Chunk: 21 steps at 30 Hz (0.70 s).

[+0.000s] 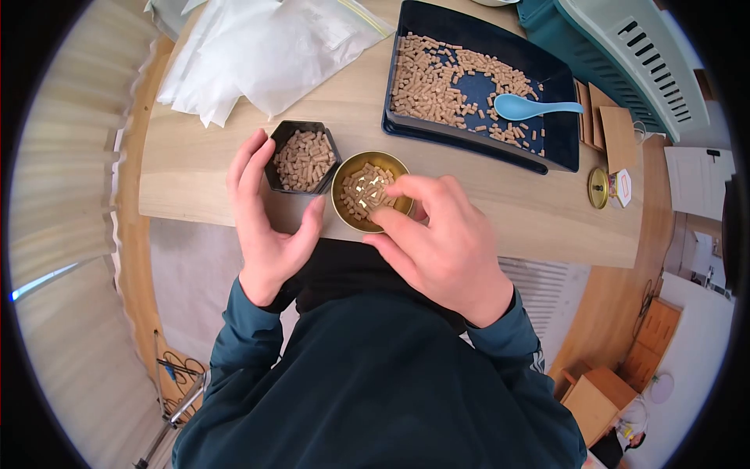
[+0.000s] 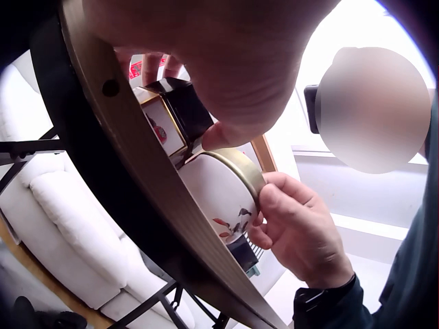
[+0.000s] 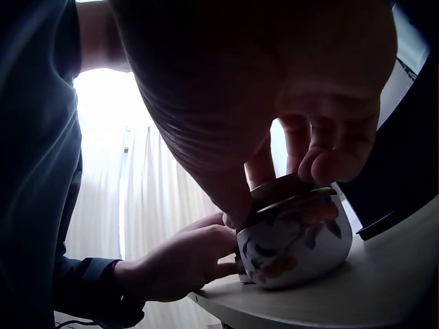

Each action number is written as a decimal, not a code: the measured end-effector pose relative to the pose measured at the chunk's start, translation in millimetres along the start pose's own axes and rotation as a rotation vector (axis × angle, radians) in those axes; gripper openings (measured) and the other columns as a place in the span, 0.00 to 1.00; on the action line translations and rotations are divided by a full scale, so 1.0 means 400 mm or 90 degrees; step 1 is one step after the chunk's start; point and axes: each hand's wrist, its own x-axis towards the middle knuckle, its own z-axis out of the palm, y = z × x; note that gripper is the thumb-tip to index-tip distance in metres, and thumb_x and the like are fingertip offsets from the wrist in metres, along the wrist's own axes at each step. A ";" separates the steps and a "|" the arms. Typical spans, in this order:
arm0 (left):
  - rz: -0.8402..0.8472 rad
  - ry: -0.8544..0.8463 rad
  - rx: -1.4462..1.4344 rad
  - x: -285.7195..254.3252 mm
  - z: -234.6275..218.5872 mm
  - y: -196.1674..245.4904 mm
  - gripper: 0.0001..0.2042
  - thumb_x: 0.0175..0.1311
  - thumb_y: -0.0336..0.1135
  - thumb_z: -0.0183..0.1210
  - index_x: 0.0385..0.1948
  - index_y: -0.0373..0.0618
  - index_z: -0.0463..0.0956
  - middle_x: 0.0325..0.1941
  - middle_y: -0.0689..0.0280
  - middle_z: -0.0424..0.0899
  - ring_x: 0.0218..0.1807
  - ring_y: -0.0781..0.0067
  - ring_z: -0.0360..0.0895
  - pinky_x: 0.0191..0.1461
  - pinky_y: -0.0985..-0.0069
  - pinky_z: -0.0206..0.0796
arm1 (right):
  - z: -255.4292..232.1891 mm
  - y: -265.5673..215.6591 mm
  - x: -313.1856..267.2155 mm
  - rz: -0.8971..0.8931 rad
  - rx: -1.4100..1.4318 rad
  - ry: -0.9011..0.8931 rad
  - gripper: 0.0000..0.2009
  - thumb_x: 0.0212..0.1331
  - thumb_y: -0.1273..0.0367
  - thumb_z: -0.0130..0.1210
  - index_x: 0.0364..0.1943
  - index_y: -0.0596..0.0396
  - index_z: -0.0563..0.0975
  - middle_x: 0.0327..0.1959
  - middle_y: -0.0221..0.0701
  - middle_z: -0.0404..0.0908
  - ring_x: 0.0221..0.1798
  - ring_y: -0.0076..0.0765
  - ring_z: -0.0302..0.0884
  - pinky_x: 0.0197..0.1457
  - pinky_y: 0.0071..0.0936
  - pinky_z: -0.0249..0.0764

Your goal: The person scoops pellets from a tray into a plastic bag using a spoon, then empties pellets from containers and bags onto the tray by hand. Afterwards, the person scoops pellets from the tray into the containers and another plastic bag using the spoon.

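Observation:
My left hand [image 1: 269, 223] is round a black hexagonal box [image 1: 269, 176] filled with tan wood pellets [image 1: 305, 160], fingers along its left side and thumb at its near right corner. Just right of the box stands a round jar [image 1: 341, 215] with a gold-coloured inside and more pellets at its bottom. The jar's outer wall [image 3: 295, 243] is white with painted flowers and leaves. My right hand [image 1: 445, 234] grips the jar's rim, thumb low on the near side and fingertips reaching over the opening. In the left wrist view the gold rim [image 2: 240, 168] shows beside both hands.
A dark blue tray [image 1: 484, 139] with scattered pellets and a light blue spoon [image 1: 523, 106] stands behind the jar. White plastic bags [image 1: 273, 55] lie at the back left. Right of the tray are a gold lid [image 1: 598, 187] and cardboard [image 1: 619, 137]. The table's front edge runs close to both containers.

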 end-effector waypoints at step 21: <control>0.052 -0.212 -0.051 0.033 0.109 0.131 0.32 0.59 0.26 0.69 0.67 0.38 0.70 0.75 0.47 0.68 0.75 0.51 0.68 0.75 0.58 0.63 | -0.204 0.119 -0.134 0.150 -0.031 0.087 0.15 0.52 0.73 0.74 0.44 0.57 0.84 0.55 0.35 0.81 0.46 0.39 0.80 0.42 0.33 0.80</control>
